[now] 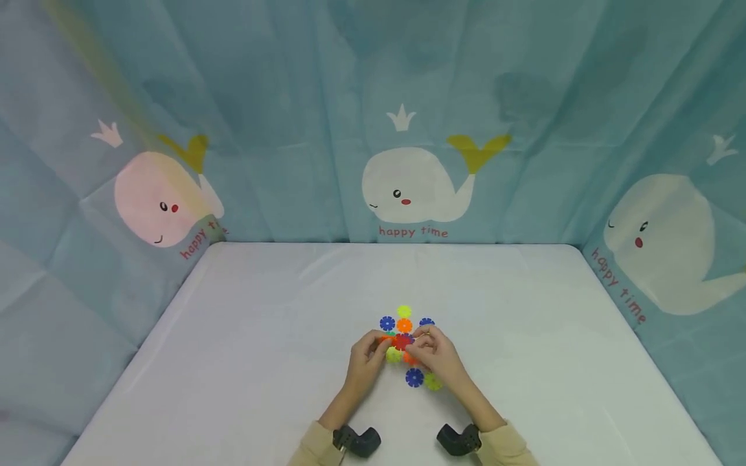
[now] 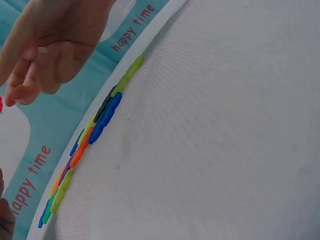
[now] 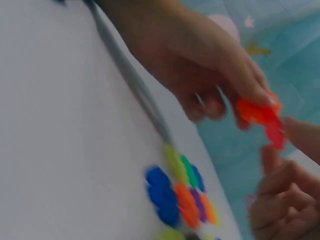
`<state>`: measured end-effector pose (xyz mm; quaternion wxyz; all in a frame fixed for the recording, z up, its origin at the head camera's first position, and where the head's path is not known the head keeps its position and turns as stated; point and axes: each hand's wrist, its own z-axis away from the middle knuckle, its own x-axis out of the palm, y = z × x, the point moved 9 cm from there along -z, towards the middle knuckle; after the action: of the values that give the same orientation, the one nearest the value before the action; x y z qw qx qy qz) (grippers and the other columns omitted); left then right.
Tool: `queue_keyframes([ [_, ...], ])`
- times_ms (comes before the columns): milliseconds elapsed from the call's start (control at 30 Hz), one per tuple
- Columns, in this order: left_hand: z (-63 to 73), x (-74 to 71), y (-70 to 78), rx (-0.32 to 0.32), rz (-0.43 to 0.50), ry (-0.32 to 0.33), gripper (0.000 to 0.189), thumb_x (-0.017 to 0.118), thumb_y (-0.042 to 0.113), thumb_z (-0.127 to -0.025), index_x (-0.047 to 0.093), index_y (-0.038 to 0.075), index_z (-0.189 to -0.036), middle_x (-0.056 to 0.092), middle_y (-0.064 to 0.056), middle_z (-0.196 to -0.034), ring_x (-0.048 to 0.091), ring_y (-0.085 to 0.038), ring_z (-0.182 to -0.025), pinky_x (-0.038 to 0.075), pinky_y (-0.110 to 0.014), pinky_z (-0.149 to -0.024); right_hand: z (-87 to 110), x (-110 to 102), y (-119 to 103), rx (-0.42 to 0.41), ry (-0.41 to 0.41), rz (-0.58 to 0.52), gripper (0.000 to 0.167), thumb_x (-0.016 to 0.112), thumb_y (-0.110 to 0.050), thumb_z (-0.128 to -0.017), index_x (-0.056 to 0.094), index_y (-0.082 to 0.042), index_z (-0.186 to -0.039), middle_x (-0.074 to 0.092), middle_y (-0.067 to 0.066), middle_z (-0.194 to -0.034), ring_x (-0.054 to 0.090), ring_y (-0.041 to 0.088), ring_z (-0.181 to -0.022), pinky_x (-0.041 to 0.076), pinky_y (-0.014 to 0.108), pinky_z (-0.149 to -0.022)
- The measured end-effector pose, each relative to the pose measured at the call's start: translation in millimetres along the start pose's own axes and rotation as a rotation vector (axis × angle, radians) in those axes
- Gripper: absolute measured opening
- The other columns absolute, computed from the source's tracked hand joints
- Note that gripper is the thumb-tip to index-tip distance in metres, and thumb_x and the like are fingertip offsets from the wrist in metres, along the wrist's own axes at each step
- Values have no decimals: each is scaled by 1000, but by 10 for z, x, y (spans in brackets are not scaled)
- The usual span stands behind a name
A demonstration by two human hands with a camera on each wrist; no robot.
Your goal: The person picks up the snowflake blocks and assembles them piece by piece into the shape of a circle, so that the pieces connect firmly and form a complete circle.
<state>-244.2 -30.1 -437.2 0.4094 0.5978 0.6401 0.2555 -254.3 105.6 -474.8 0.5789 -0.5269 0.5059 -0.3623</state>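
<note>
Just above the table, over a group of loose discs, my two hands meet. My left hand (image 1: 364, 362) pinches an orange notched snowflake disc (image 3: 255, 111) between thumb and fingers. A red snowflake disc (image 1: 402, 342) touches the orange one, set at an angle to it; blur hides how far their slots engage. Thumb and index finger of my right hand (image 1: 440, 358) are at the red disc's edges, pinching it. In the left wrist view, only a sliver of red shows by the right hand (image 2: 50, 50).
Around and below the hands, several snowflake discs lie flat on the white table (image 1: 245, 336): blue (image 1: 414, 377), yellow-green (image 1: 433, 381), orange (image 1: 405, 325) and others partly covered. A blue curtain (image 1: 280, 181) with printed whales borders the table's back and sides.
</note>
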Motion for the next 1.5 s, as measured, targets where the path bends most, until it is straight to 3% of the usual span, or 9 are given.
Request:
queue_keyframes([
  [167,-9,-68,-29,-76,-74,86,3,59,-2,-84,57,-5,-84,54,-15,-67,44,-15,-57,37,-20,-49,44,60,-126,-115,-161,388,23,74,-9,-72,60,-5,-90,58,2,-81,43,13,-55,38,23,-50],
  [300,15,-68,-37,-104,-87,91,5,60,-5,-81,58,-3,-84,53,-13,-65,42,-12,-56,36,-18,-48,97,183,-141,-191,-269,584,28,76,-8,-67,61,-7,-90,58,0,-85,50,14,-70,43,26,-64],
  [433,0,-57,-26,-94,-75,92,4,59,-4,-83,57,-4,-87,54,-15,-68,44,-15,-58,37,-19,-50,108,223,-132,-216,-280,677,28,77,-6,-65,61,-8,-88,58,-2,-84,53,13,-78,45,30,-73],
  [867,-25,-78,-86,-156,-43,114,4,57,-1,-86,57,-4,-88,54,-17,-68,43,-10,-58,36,-19,-50,83,236,-57,-163,-266,808,20,76,-8,-66,64,-7,-81,49,-4,-78,46,11,-70,44,26,-66],
  [933,-36,-96,-97,-156,-39,121,4,57,-1,-86,57,-4,-88,54,-18,-68,43,-10,-57,35,-19,-50,65,231,-45,-156,-261,774,21,76,-7,-66,60,-8,-80,47,-5,-77,45,10,-69,43,27,-65],
  [1133,-33,-131,-117,-159,-37,131,5,58,-1,-85,57,-5,-87,55,-16,-69,44,-13,-57,36,-19,-50,16,197,42,-100,-281,510,21,75,-5,-69,57,-12,-80,48,-7,-67,43,8,-61,39,25,-55],
  [1333,-34,-126,-137,-166,-4,121,4,58,-2,-84,58,-6,-87,56,-14,-70,45,-13,-58,39,-19,-51,-105,-145,205,-20,-27,82,18,68,-9,-79,61,-2,-94,55,6,-70,53,14,-57,45,25,-52],
  [1433,-19,-101,-160,-196,19,96,5,58,-1,-85,58,-6,-87,57,-18,-70,46,-15,-57,39,-19,-50,-105,-223,242,-61,50,-129,22,62,1,-82,54,9,-101,57,17,-75,59,22,-61,49,32,-55],
  [1500,-8,-85,-171,-212,30,82,6,58,0,-85,58,-6,-88,58,-19,-72,49,-20,-55,41,-20,-50,-90,-232,234,-99,72,-188,22,60,3,-82,50,12,-101,56,19,-76,60,24,-63,50,34,-57],
])
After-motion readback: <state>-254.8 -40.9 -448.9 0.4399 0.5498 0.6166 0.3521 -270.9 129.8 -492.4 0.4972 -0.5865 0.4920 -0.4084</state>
